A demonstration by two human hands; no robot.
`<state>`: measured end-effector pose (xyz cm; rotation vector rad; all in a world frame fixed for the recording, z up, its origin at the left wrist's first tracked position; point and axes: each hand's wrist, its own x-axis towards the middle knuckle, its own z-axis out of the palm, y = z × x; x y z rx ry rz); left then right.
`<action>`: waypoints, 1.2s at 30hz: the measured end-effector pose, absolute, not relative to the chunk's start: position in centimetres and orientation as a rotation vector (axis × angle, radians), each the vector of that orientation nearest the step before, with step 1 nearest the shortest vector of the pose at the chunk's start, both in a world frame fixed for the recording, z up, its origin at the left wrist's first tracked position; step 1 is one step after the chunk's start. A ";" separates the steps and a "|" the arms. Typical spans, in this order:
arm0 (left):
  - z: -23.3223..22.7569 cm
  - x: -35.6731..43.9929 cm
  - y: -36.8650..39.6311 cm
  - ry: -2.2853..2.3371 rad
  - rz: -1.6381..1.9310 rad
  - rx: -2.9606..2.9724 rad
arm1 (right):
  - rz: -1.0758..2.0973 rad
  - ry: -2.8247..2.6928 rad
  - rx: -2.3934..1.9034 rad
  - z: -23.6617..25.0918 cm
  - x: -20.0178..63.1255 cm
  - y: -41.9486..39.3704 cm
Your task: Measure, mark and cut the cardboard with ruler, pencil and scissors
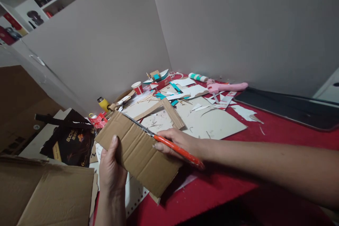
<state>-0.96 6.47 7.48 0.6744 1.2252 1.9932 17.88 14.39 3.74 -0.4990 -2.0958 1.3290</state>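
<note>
A creased piece of brown cardboard is tilted above the red table, gripped at its left side by my left hand with the thumb on top. My right hand is wrapped round a pair of orange-handled scissors. Their dark blades lie along the cardboard's far edge, pointing away to the left. Part of the lower blade is hidden by the cardboard, and so are most of my left fingers.
Paper and cardboard scraps cover a pale board on the red table. A pink glue gun, a paper cup and a dark flat panel lie beyond. Large cardboard boxes stand at left.
</note>
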 end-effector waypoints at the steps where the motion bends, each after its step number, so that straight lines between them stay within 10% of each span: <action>1: 7.5 -1.0 6.5 1.224 1.994 0.663 | 1.341 -2.086 -0.499 3.7 17.9 14.4; 28: 7.8 -2.2 6.9 1.346 1.886 0.553 | 1.676 -1.571 -0.623 3.5 17.3 14.4; 36: 7.7 -6.5 8.1 1.520 1.978 0.579 | 0.681 -2.005 -1.180 5.1 20.4 20.7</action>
